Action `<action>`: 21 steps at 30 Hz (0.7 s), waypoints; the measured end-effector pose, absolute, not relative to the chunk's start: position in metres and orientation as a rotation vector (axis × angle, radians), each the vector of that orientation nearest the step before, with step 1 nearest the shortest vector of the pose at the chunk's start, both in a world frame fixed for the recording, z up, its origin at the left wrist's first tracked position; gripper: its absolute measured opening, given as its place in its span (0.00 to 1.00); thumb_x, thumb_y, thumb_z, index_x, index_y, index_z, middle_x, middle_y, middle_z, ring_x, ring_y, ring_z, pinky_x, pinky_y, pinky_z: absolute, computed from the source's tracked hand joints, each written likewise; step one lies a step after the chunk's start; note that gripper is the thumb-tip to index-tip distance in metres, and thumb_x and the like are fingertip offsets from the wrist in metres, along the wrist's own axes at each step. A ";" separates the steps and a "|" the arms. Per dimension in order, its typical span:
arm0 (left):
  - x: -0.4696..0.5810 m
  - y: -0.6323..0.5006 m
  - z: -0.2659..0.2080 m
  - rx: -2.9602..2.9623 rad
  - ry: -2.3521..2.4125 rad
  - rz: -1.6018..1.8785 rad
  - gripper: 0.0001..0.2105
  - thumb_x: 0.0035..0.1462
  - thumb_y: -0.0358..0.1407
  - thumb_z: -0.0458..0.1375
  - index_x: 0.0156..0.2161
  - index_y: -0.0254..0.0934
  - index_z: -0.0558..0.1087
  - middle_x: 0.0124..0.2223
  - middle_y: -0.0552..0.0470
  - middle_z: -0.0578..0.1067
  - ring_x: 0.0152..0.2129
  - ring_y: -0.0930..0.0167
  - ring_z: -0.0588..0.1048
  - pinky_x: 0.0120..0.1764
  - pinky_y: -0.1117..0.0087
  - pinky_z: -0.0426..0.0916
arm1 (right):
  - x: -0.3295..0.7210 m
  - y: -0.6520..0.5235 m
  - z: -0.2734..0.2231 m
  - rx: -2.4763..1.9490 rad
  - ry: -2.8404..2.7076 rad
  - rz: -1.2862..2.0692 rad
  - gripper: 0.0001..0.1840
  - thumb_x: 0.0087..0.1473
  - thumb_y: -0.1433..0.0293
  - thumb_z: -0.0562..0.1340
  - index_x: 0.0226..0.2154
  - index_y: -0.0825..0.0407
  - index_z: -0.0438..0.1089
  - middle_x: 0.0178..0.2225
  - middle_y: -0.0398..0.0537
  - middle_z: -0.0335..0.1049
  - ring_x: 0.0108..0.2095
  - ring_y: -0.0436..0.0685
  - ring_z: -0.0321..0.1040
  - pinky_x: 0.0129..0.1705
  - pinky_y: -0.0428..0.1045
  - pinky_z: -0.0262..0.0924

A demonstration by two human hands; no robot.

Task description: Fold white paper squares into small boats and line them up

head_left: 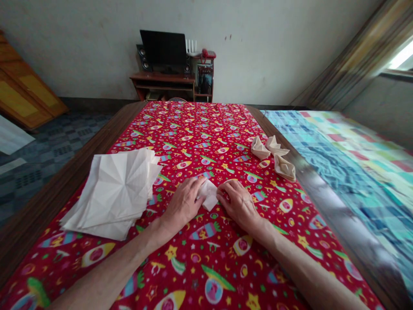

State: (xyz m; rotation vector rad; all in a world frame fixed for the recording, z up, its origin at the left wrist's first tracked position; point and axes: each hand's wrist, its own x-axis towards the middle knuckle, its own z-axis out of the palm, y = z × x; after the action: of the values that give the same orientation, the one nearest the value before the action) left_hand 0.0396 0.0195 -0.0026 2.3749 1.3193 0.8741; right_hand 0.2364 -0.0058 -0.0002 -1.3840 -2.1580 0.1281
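Note:
Between my hands, a small folded piece of white paper (210, 196) lies on the red patterned cloth. My left hand (185, 199) grips its left edge, with the thumb and fingers closed on it. At the paper's right edge, my right hand (237, 200) has its fingers curled and the tips pinching the side. A stack of creased white paper sheets (121, 185) rests to the left of my left hand. Beyond my right hand, toward the table's right edge, stand three folded paper shapes, one of them a boat-like paper piece (284, 167).
The red cloth (206, 275) covers the table, whose dark wooden edge (318, 196) shows at the right. A bed with a blue checked sheet (322, 159) adjoins it. At the far wall, a desk (161, 80) carries a monitor (164, 48) and a red telephone (208, 54).

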 end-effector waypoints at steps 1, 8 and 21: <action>0.037 0.020 -0.004 2.420 1.333 0.885 0.16 0.54 0.30 0.57 0.49 0.37 0.65 0.45 0.46 0.71 0.44 0.63 0.70 0.47 0.60 0.67 | 0.237 -0.005 0.000 -1.374 -2.183 0.117 0.07 0.59 0.69 0.56 0.34 0.51 0.70 0.34 0.49 0.68 0.36 0.54 0.65 0.37 0.48 0.61; 0.016 0.011 0.001 2.594 1.116 0.811 0.06 0.60 0.29 0.53 0.39 0.38 0.71 0.44 0.49 0.70 0.45 0.67 0.67 0.49 0.63 0.66 | 0.242 -0.002 0.000 -1.226 -2.237 0.211 0.10 0.61 0.70 0.55 0.35 0.50 0.71 0.35 0.49 0.68 0.36 0.53 0.65 0.37 0.47 0.62; 0.012 -0.003 0.013 2.816 1.031 0.381 0.21 0.51 0.23 0.52 0.47 0.47 0.73 0.57 0.49 0.63 0.51 0.60 0.62 0.53 0.52 0.60 | 0.244 -0.003 -0.002 -1.217 -2.190 0.297 0.10 0.61 0.70 0.55 0.35 0.50 0.72 0.36 0.49 0.67 0.36 0.53 0.65 0.36 0.47 0.63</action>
State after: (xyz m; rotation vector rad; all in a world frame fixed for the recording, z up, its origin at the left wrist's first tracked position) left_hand 0.0121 -0.0033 0.0128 2.8157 1.0307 0.3810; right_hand 0.2441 -0.0028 -0.0023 -1.2165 -2.1896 0.2968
